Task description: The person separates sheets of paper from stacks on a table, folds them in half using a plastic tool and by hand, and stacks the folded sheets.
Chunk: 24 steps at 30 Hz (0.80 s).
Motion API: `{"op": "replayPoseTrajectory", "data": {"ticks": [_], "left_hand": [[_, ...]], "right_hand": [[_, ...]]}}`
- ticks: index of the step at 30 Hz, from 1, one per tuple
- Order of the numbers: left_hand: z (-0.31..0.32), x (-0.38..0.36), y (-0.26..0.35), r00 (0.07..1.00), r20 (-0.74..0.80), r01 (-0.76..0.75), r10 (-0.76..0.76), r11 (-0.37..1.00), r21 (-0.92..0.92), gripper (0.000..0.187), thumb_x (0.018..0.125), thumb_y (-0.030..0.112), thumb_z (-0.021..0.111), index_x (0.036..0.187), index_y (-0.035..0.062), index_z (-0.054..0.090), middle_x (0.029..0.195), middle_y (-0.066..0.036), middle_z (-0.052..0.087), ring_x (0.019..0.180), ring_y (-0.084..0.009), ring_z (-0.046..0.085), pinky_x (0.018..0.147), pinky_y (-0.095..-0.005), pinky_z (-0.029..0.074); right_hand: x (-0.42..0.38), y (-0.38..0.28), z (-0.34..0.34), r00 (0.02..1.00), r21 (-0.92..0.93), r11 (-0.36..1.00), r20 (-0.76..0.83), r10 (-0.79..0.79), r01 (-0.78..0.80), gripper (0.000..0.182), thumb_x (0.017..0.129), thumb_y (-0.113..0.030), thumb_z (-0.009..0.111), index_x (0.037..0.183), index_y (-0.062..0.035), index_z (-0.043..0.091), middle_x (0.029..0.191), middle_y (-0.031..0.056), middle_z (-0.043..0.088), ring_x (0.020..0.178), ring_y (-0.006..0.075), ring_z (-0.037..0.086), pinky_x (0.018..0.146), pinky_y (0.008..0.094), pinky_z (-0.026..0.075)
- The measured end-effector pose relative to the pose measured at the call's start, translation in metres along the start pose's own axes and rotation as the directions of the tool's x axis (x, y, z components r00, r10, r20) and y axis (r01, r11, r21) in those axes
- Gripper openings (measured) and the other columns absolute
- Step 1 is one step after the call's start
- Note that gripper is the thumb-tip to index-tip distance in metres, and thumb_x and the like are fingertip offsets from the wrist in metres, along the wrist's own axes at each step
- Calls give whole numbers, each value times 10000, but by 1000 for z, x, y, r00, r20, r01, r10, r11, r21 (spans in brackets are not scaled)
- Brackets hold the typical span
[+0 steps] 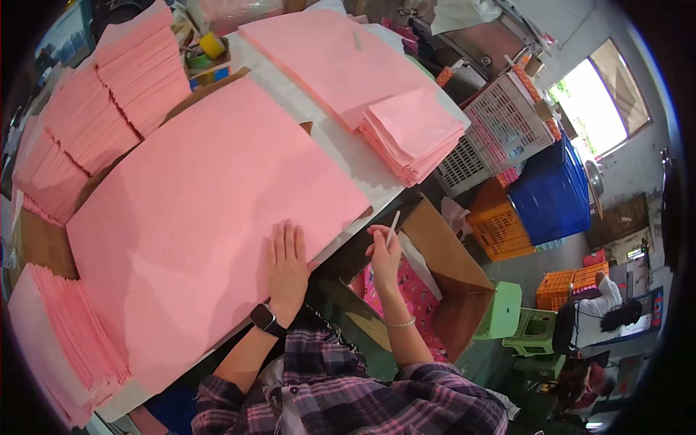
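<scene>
My left hand (288, 272), with a watch on its wrist, lies flat near the front edge of a large pink sheet (196, 196), its fingers stretched out. That sheet covers most of the table before me. My right hand (385, 262) is raised beyond the table edge, over an open cardboard box (464, 279). Between its fingers is a thin white stick (392, 230), pointing up. Pink printed material (409, 293) shows inside the box, below this hand.
Tall stacks of folded pink pieces (109, 109) stand at the far left, another stack (69, 341) at near left. Behind lie more pink sheets (326, 61) and a folded pile (409, 134). Crates (551, 188) and green stools (500, 312) are right; two people sit farther off.
</scene>
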<state>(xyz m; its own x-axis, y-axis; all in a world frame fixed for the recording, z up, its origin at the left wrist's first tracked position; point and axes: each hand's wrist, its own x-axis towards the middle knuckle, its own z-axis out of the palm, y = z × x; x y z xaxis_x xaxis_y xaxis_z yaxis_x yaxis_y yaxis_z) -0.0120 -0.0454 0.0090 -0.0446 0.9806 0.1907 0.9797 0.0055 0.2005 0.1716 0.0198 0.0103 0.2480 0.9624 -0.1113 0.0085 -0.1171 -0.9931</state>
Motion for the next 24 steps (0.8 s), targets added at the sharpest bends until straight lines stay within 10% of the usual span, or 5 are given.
{"op": "replayPoseTrajectory", "data": {"ticks": [9, 11, 13, 16, 24], "left_hand": [[-12, 4, 1, 1000, -5, -3, 3, 1000, -19, 784, 835, 352, 645, 1429, -24, 298, 1503, -182, 294, 1410, -335, 255, 1159, -456, 216], [1, 0, -6, 999, 5, -35, 35, 999, 25, 786, 851, 380, 629, 1440, -22, 299, 1496, -204, 300, 1408, -361, 248, 1156, -479, 206], [-11, 2, -3, 998, 46, -37, 42, 993, -108, 801, 833, 385, 646, 1426, -37, 311, 1468, -243, 315, 1396, -398, 244, 1151, -506, 194], [-32, 8, 7, 992, -43, -125, 120, 984, -131, 808, 799, 405, 673, 1379, -58, 352, 1448, -268, 323, 1385, -424, 242, 1146, -524, 183], [4, 42, 7, 974, -105, -218, 199, 949, -227, 699, 772, 322, 684, 1282, -71, 412, 1409, -277, 361, 1368, -427, 269, 1148, -507, 193]], "right_hand": [[-6, 4, 10, 998, -30, 1000, 61, -3, 5, 174, 975, -168, 513, 999, -30, 617, 895, 26, 632, 563, 52, 488, 501, 212, 380], [-12, 0, 13, 997, -322, 945, 58, -45, 61, 181, 931, -149, 564, 1042, -13, 607, 947, 85, 643, 723, 183, 622, 618, 297, 490], [-5, 0, 19, 867, -663, 619, 95, -489, 422, 310, 865, -158, 613, 1144, -25, 581, 1004, 160, 649, 900, 305, 650, 720, 388, 519], [8, -4, 29, 776, -661, 511, 177, -605, 549, 494, 814, -190, 642, 1265, -42, 505, 1036, 200, 633, 903, 371, 641, 699, 443, 525], [26, 19, 48, 896, -862, 359, 209, -392, 358, 519, 830, -244, 627, 1306, -93, 484, 1025, 148, 670, 670, 334, 667, 543, 425, 526]]}}
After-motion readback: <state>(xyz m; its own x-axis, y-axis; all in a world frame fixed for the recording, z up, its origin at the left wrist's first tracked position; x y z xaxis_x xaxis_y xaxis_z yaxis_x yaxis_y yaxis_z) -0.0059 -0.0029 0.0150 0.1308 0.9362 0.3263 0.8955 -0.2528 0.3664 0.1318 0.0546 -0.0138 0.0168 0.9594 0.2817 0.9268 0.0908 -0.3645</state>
